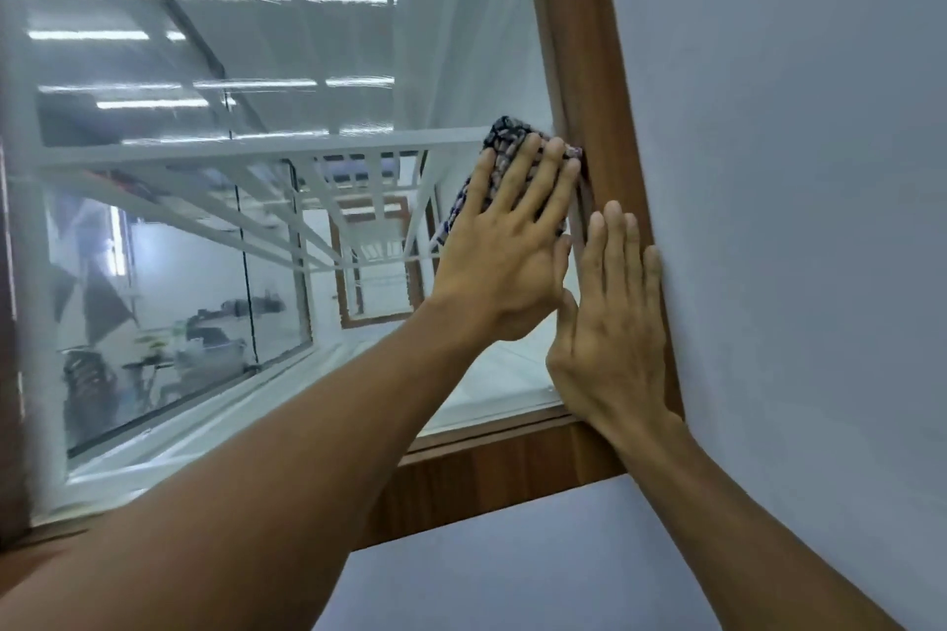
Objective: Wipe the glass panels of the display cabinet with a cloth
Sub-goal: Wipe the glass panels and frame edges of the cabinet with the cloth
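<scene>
The cloth (506, 132), dark with a pale speckled pattern, lay flat on the glass panel (246, 231) just right of the frame's centre. Its long axis ran from upper right down to lower left, and its upper corner touched the wooden frame (589, 67). The left hand (505, 251) pressed it to the glass, its fingers (520, 179) straight and spread, gripping nothing. The right hand (615, 323) rested flat just beside it on the frame's upright, with straight, close fingers (612, 231) holding nothing and the outermost at the edge of the grey wall (768, 169).

The upright shut off the cloth's right side, while glass lay open above and far to the left.

The hand hid most of the cloth. Blurred reflections of light strips and white bars veiled whatever lay behind the glass.
</scene>
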The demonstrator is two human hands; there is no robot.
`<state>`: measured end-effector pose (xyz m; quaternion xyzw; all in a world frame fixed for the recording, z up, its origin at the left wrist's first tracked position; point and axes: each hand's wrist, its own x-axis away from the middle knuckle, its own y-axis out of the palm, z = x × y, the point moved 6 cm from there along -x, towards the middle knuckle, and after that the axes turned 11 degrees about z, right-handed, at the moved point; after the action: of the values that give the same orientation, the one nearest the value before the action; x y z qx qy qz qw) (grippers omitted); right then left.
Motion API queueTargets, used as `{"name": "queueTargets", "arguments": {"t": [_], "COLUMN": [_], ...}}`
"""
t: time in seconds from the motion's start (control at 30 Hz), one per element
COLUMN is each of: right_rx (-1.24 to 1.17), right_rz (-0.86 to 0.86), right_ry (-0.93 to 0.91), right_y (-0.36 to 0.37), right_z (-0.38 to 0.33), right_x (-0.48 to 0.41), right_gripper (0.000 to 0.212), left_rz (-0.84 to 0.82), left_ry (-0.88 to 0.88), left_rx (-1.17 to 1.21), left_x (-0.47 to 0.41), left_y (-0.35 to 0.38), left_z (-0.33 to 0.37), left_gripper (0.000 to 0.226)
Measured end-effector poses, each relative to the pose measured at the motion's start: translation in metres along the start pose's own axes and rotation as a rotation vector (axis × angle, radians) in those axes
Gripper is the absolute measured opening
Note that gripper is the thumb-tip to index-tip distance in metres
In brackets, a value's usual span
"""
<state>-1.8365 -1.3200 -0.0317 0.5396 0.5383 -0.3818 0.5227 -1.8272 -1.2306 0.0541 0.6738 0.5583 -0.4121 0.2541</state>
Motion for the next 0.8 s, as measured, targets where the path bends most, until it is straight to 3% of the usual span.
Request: {"name": "queueTargets", "arguments": {"t": [0.3,0.47,0.6,0.8], "right_rx": [-0.036,0.01,-0.164,-0.204], "right_rz": [-0.011,-0.047,-0.09,-0.085], "right_ry": [0.026,-0.099,-0.166,-0.264], "right_y": [-0.007,0.006,0.021,0.03], "right_z": [-0.003,-0.034,-0.077,-0.144], "right_x": [0.014,0.008,-0.009,-0.018], "right_gripper": [0.068,0.062,0.06,0.061], "left_rz": [-0.013,0.06,0.082,0.093], "left_ry": [0.091,-0.013,-0.084,-0.197], "left_rx": [0.027,0.023,0.004,-0.035], "left_x": [0.04,0.068,0.093,0.127], "left_y": [-0.002,-0.016,-0.032,-0.051], "left_z": [0.013,-0.022,-0.057,-0.115], "left_gripper": [0.066,0.065,0.064,0.065]}}
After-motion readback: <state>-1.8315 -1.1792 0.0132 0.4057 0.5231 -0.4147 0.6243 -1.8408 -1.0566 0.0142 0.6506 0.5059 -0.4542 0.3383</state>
